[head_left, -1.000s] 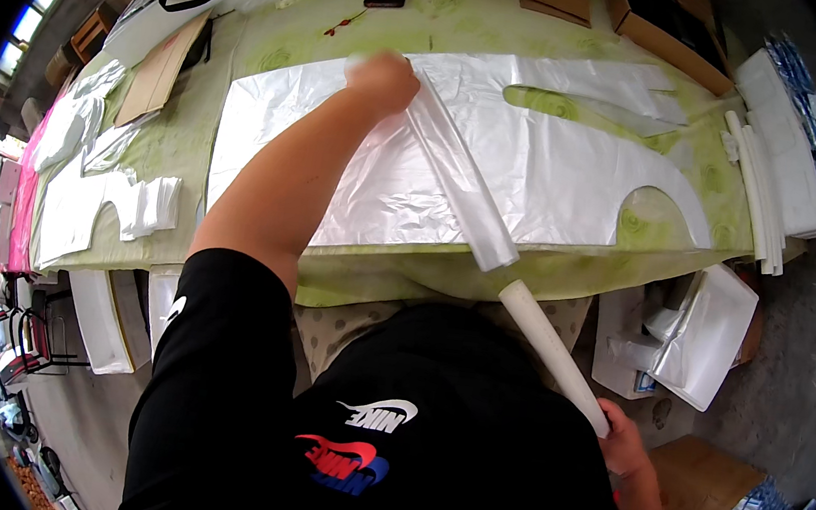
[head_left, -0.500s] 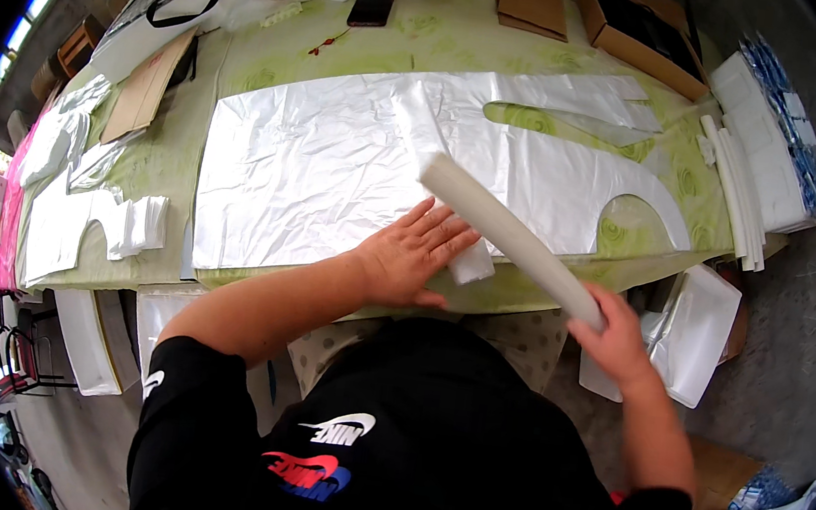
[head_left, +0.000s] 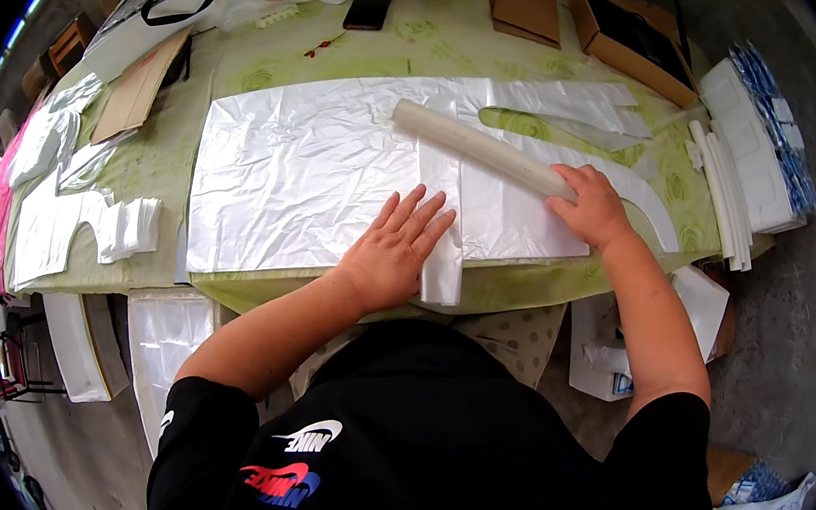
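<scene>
A stack of white plastic bag blanks [head_left: 307,168] lies flat on the green-covered table [head_left: 279,59]. My left hand [head_left: 397,246] presses flat, fingers spread, on its near edge beside a folded strip [head_left: 441,249] that hangs over the table's front. My right hand [head_left: 590,205] grips the near end of a long white roll [head_left: 481,147] that lies across the stack, slanting away to the left.
More cut white blanks [head_left: 80,218] lie at the left. A black phone [head_left: 368,7], cardboard boxes [head_left: 634,34] and brown card pieces [head_left: 140,88] sit along the far side. White packs [head_left: 756,159] are stacked at the right end. Bags [head_left: 619,350] lie on the floor.
The roll has come down from the air onto the stack. My left hand has drawn back from the far side to the near edge. My right hand has moved up onto the table.
</scene>
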Demonstrator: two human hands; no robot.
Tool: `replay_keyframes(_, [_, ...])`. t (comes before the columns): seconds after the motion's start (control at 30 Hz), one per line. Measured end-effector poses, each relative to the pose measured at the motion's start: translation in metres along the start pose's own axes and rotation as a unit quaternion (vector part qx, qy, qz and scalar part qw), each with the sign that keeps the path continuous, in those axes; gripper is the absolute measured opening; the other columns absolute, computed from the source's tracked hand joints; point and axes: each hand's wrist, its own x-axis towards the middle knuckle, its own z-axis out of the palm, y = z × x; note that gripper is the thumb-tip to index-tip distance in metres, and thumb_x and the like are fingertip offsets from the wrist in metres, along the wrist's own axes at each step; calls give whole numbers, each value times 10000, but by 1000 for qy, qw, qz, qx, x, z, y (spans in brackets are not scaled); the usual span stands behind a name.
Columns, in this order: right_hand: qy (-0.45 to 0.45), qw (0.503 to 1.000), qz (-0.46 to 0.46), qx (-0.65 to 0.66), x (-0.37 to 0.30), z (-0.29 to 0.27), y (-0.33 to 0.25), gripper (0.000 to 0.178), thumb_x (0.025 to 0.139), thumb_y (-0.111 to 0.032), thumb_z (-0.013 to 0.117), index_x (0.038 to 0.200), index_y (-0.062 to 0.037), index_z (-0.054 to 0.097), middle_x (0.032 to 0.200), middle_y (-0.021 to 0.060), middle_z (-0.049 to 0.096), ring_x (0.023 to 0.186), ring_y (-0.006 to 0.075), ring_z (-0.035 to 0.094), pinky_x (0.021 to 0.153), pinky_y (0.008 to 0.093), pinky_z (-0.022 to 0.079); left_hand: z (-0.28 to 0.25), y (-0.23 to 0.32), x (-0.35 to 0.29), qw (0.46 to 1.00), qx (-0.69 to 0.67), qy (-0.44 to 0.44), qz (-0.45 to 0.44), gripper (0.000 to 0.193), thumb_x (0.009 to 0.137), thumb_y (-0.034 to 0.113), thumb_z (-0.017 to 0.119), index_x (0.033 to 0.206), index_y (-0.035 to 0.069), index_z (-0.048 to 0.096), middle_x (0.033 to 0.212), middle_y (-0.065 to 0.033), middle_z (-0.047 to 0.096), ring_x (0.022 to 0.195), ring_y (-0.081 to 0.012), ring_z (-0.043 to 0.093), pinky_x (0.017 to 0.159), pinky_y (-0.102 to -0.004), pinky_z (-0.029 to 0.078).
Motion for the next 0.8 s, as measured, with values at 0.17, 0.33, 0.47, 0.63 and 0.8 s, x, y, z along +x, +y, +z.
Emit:
replay_keyframes(0.17, [183,971,-48,-145,-8,19,25,571,816,-280,753,1366,-164,649,1226,101,607,1204,344,543,1068,488,437,1,2,5,998,18,-57,24,810,798,21,567,1585,105,395,1680,-132,314,1582,-334,217,1287,-545,147])
replay_keyframes(0.33, [147,944,-295,6,-47,44,-59,648,768,-247,787,1377,-114,611,1365,110,565,1297,364,493,1140,528,377,-6,8,-6,996,30,-80,36,759,824,99,660,1553,123,450,1671,-96,334,1572,-327,242,1263,-615,150])
replay_keyframes(0.47, [98,944,-300,93,-73,68,-94,672,699,-162,822,1335,-119,609,1385,92,570,1304,354,496,1143,526,386,-8,20,-18,996,-27,-81,35,767,810,222,772,1519,136,494,1606,-97,395,1515,-322,329,1230,-665,180])
replay_keyframes(0.63, [129,932,-301,155,-72,81,-105,569,700,-90,805,1239,-117,627,1277,57,642,1234,335,540,1103,508,414,-11,33,-27,996,-77,-12,31,696,790,209,796,1441,146,559,1480,-109,487,1405,-338,440,1201,-650,259])
replay_keyframes(0.8, [134,933,-298,151,-69,80,-108,374,730,-66,768,1089,-117,678,1184,32,683,1125,306,567,1031,471,440,-6,14,-18,989,-111,97,11,463,772,99,736,1226,131,649,1280,-74,639,1218,-322,584,1085,-473,427])
